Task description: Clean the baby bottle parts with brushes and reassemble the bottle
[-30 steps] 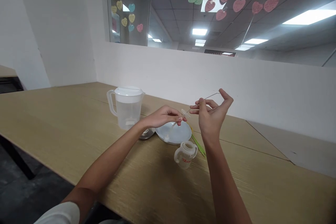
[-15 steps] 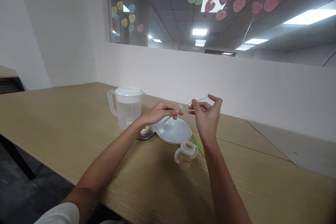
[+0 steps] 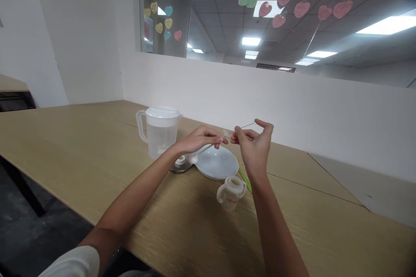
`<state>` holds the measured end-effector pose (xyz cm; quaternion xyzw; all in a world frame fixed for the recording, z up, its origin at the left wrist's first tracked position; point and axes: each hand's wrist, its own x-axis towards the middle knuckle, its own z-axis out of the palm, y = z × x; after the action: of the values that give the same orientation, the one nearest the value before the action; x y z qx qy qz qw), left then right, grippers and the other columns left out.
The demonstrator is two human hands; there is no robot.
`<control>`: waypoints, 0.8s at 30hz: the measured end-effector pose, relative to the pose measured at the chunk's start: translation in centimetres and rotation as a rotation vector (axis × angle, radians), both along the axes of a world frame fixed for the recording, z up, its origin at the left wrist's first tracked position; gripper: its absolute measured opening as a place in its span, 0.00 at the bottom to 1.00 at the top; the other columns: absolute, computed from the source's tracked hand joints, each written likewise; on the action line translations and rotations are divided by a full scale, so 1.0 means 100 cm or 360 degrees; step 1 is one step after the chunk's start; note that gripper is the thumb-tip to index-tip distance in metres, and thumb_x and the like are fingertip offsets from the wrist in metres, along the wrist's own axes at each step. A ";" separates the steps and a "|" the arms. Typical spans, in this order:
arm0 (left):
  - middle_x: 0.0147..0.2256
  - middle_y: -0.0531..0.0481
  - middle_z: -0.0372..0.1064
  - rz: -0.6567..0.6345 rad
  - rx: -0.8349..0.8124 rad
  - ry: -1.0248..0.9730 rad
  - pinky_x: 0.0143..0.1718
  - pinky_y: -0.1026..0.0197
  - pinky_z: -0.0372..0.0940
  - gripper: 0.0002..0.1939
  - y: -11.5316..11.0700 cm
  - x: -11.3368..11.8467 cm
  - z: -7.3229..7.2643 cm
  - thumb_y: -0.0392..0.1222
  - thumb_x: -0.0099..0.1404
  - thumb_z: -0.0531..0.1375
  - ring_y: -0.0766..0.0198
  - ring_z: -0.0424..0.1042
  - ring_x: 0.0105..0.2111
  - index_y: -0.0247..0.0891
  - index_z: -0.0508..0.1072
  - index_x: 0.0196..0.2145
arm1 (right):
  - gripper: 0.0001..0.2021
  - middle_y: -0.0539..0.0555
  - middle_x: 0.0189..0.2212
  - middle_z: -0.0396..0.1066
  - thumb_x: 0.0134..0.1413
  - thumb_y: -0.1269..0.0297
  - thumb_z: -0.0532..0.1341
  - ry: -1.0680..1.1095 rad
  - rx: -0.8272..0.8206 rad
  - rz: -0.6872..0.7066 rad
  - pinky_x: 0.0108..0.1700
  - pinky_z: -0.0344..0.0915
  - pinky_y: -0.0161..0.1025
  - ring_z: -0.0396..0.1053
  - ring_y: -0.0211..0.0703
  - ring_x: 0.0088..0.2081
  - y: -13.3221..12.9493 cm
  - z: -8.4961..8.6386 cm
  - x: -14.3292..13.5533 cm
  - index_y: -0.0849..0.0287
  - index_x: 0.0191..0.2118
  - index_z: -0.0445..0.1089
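Observation:
My left hand [image 3: 205,136] is closed in a pinch around a thin translucent straw [image 3: 207,147] with a white weighted end [image 3: 194,159] hanging over the bowl's left rim. A clear soft piece shows at the straw's upper end, beside my left fingertips. In my right hand [image 3: 256,145], a thin wire [image 3: 247,126], looking like a straw brush's stem, runs from thumb to raised index fingertip and points toward the straw. Below the hands sits a white bowl [image 3: 217,169]. Nearer me stands a lidless two-handled sippy cup [image 3: 231,197] with red lettering.
A clear lidded pitcher [image 3: 161,136] stands behind my left forearm. A dark round dish [image 3: 182,167] holding a white ring-shaped part [image 3: 180,160] lies left of the bowl. Something green and yellow [image 3: 245,178] lies right of it. A white wall [image 3: 201,82] borders the table's [image 3: 81,147] back.
My right hand has come slightly closer to my left, and less wire shows between them. The straw's white end has swung left from over the bowl to its rim. The view has shifted slightly.

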<state>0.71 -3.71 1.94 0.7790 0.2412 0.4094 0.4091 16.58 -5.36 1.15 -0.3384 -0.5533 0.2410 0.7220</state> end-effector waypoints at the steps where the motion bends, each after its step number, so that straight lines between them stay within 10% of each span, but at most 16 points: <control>1: 0.24 0.49 0.69 0.0016 0.0004 -0.0004 0.42 0.60 0.58 0.14 0.000 -0.001 0.001 0.45 0.56 0.60 0.59 0.69 0.40 0.32 0.72 0.21 | 0.22 0.45 0.20 0.68 0.44 0.64 0.62 -0.0006 -0.0006 -0.0004 0.29 0.68 0.41 0.69 0.41 0.24 0.001 0.000 0.000 0.56 0.44 0.51; 24: 0.27 0.48 0.69 0.0061 0.0053 0.0102 0.42 0.61 0.58 0.16 0.000 -0.002 0.001 0.48 0.57 0.58 0.58 0.68 0.41 0.32 0.69 0.21 | 0.07 0.53 0.25 0.71 0.45 0.62 0.60 -0.0301 0.0071 -0.0172 0.33 0.68 0.42 0.70 0.43 0.30 0.000 -0.001 -0.013 0.60 0.26 0.70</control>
<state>0.52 -3.70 2.02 0.7936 0.2623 0.3960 0.3803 15.31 -5.36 1.04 -0.3728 -0.6050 0.1563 0.6860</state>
